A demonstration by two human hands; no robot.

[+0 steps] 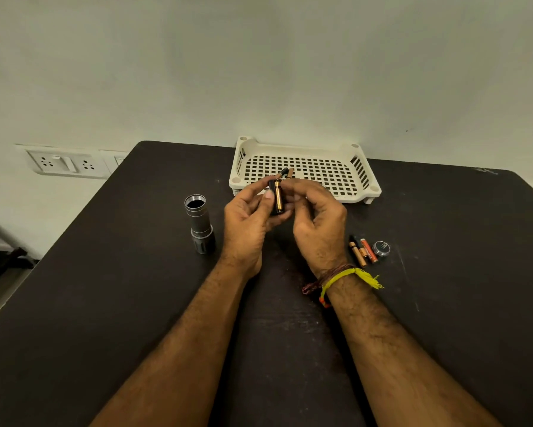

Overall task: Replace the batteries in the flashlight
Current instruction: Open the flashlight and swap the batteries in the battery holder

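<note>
Between both hands, the black plastic battery holder [276,197] is sitting upright, left hand [249,218] gripping it, right hand [316,221] pinching in a copper-coloured battery [278,198]; open grey metal flashlight body [199,223] is waiting nearer the left.

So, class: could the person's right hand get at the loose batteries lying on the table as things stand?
Probably yes, once freed. The loose batteries lie uncovered on the table just right of the right hand, beside the end cap. But that hand is busy on the battery holder shared with the left hand.
</note>
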